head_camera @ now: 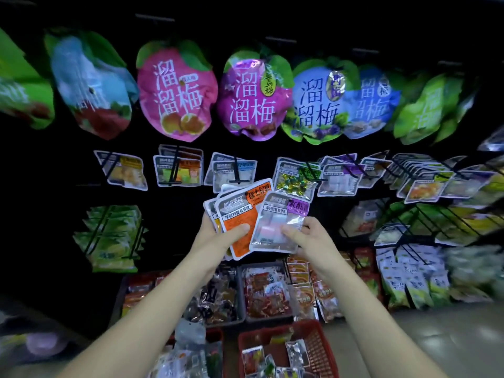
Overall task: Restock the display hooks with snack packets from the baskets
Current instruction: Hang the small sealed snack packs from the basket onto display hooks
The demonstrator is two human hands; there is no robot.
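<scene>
My left hand (218,234) grips a fanned stack of snack packets, the orange-labelled packet (240,214) on top under my thumb. My right hand (308,236) pinches a purple-labelled packet (278,225) with a clear window, overlapping the stack's right edge. Both are raised in front of the black display wall. Just above them, a row of display hooks (237,170) carries similar small packets. Down at the bottom sits a red basket (319,347) with loose packets in it.
Large plum bags (177,91) hang along the top row. Green packets (111,236) hang at lower left, with crowded hooks (425,181) to the right. Grey bins (240,296) of red snack packs stand below the wall. Pale floor (436,328) shows at lower right.
</scene>
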